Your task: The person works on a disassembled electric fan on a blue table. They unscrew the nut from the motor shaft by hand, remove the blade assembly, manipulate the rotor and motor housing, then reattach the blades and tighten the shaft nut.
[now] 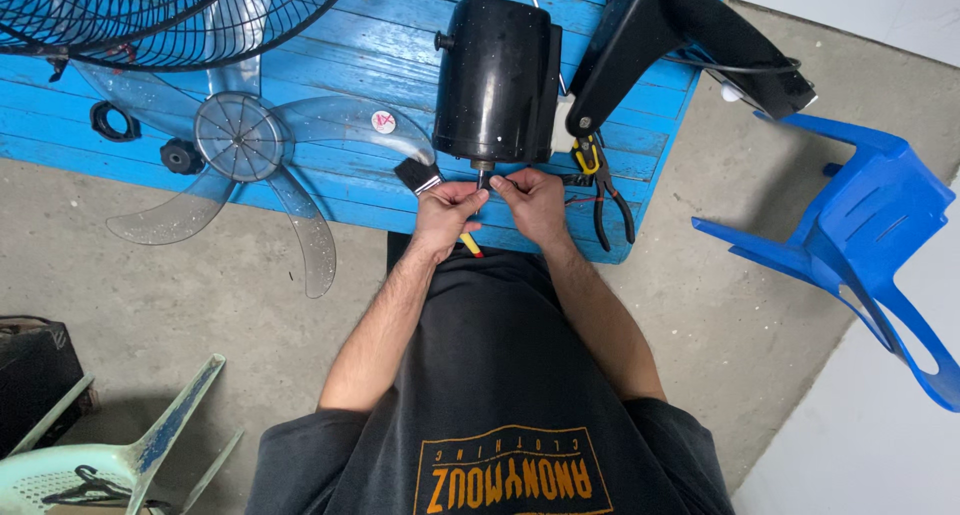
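— Left hand (pixel 443 215) pinching brush (pixel 420 178); right hand (pixel 532 203) pinched on shaft (pixel 484 175), motor's (pixel 495 80) six o'clock.
— Probably heavy, rigid, slick; best gripped round casing, mid-table (pixel 350 55).

1. The floor (pixel 200 275) is grey concrete, rough and a little stained.
2. At the right, a lighter, smoother surface (pixel 880 445) meets the concrete along a straight edge.
3. A table of blue painted wooden planks (pixel 350 45) stands at the top of the view.
4. A blue plastic chair (pixel 860 235) lies tipped over at the right of the table.
5. A pale green plastic chair (pixel 120 455) is in the lower left corner, with a dark box (pixel 35 375) beside it.
6. The light is soft and even, with weak shadows.
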